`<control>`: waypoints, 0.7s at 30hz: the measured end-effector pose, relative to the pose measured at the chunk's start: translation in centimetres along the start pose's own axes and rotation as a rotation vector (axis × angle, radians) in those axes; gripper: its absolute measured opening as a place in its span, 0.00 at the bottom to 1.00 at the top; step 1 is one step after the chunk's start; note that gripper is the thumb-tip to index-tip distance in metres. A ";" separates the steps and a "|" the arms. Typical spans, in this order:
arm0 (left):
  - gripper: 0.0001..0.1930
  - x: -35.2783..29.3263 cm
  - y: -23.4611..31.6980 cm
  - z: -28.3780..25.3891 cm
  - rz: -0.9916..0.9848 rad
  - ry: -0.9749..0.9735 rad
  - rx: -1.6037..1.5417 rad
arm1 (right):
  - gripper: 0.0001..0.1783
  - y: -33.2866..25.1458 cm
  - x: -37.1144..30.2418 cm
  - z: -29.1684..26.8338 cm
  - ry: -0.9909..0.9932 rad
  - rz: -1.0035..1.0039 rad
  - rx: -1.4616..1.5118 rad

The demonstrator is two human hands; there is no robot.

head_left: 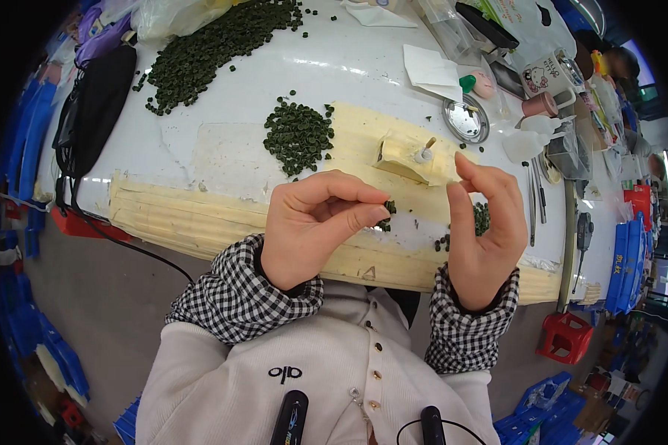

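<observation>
Checked cuffs, left hand (312, 222) pinching small green discs (387, 208) — ridged, round.

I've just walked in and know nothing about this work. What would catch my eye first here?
Most likely the two hands raised over the near edge of the white table: the left hand pinches a few small dark green discs at its fingertips, while the right hand is held up open beside it. Next, the piles of green discs: a small heap just beyond the hands and a long spill at the table's far left.
</observation>
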State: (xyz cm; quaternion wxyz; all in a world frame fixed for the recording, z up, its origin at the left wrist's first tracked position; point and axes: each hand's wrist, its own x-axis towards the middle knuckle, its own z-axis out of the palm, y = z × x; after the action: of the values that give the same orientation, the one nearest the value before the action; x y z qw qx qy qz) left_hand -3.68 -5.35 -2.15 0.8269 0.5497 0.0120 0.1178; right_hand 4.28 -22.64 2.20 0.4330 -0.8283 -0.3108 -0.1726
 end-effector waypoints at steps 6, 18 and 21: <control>0.09 0.0 -0.2 -0.4 0.014 -0.045 0.000 | 0.11 2.2 3.1 1.0 -0.106 -0.103 -0.182; 0.08 0.1 0.0 0.0 0.018 -0.009 0.041 | 0.05 -1.1 2.5 -0.9 0.069 -0.123 0.084; 0.08 0.0 0.1 0.1 0.024 -0.014 0.060 | 0.05 -1.4 1.8 -0.9 -0.098 -0.132 0.284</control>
State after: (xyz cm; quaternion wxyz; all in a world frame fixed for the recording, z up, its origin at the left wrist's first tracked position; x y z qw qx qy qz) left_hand -3.67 -5.37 -2.03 0.8087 0.5752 0.0033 0.1235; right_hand 4.69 -22.12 4.50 0.5178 -0.7440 -0.4065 -0.1144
